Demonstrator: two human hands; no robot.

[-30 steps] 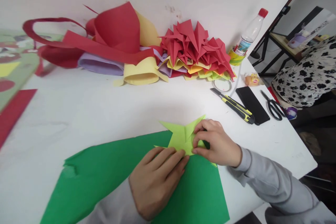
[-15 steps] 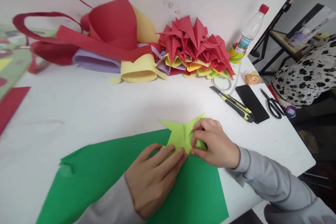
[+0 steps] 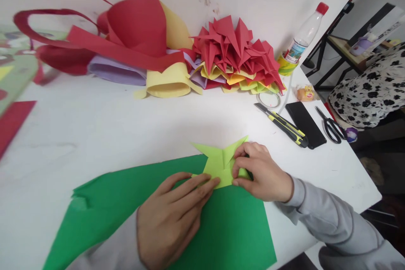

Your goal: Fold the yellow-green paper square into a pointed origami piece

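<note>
A light green folded paper (image 3: 219, 161) with pointed tips lies partly over the top edge of a dark green paper sheet (image 3: 221, 228). My left hand (image 3: 177, 215) lies with its fingers stretched out, their tips pressing the lower left edge of the folded paper. On the right side of the folded paper, my right hand (image 3: 261, 173) is closed in a pinch at its edge. The curled fingers partly hide that corner of the paper.
Red pointed paper shapes (image 3: 234, 46) stand at the back beside red paper strips (image 3: 133, 29). On the right are a utility knife (image 3: 281, 124), a black phone-like slab (image 3: 305, 124), scissors (image 3: 332, 128), a tape roll (image 3: 268, 99) and a bottle (image 3: 303, 38). Patterned clothing of another person (image 3: 370, 88) shows beyond the table.
My left hand has slid a little left and down along the folded paper, baring more of its lower edge. My right hand keeps its pinch on the right side.
</note>
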